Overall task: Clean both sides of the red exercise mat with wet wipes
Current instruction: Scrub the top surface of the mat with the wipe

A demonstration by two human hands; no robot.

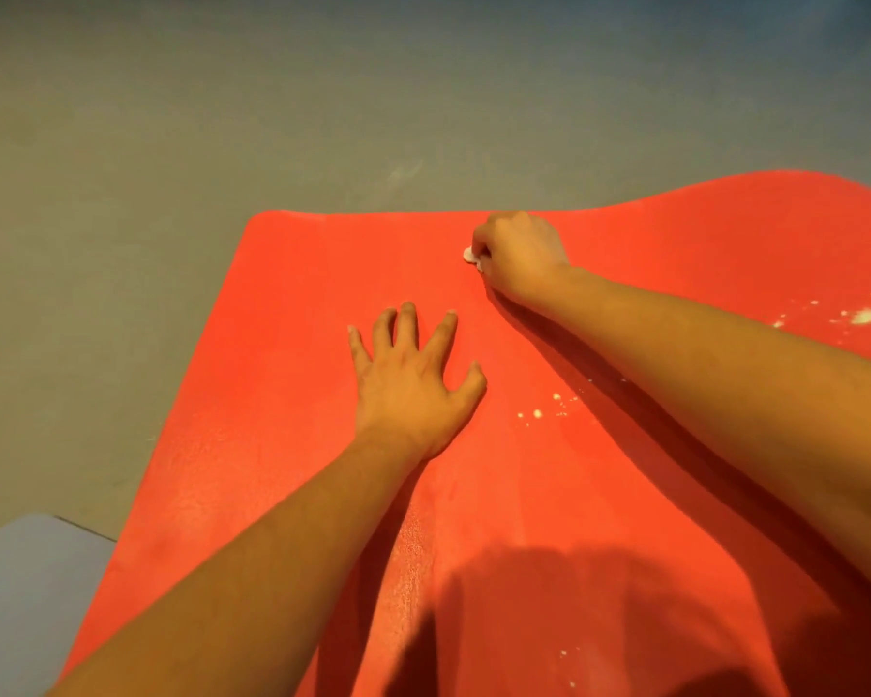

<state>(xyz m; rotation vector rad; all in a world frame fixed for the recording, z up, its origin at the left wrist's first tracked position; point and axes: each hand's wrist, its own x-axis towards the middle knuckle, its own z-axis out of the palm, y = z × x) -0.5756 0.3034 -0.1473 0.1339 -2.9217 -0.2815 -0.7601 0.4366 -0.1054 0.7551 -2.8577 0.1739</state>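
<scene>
Wet wipe (471, 257) under right hand (521, 251), on red mat (292, 394)

Mat (282, 394) bright red, bumpy grain. Spots (538, 414) on mat pale cream. Wipe (469, 255) white. Floor (172, 118) plain grey, one pale smear. Corner thing (16, 596) pale blue-grey.

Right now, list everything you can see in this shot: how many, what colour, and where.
exercise mat: one, red, spread on the floor, filling the lower and right part of the view
wet wipe: one, white, bunched in the right hand near the mat's far edge
specks: several patches, whitish, on the mat's right half
floor: one, grey, beyond and left of the mat
flat object: one, pale grey-blue, bottom left corner; cannot tell what it is
left hand: one, fingers spread, resting on the mat's middle
right hand: one, grips the wipe against the mat
</scene>
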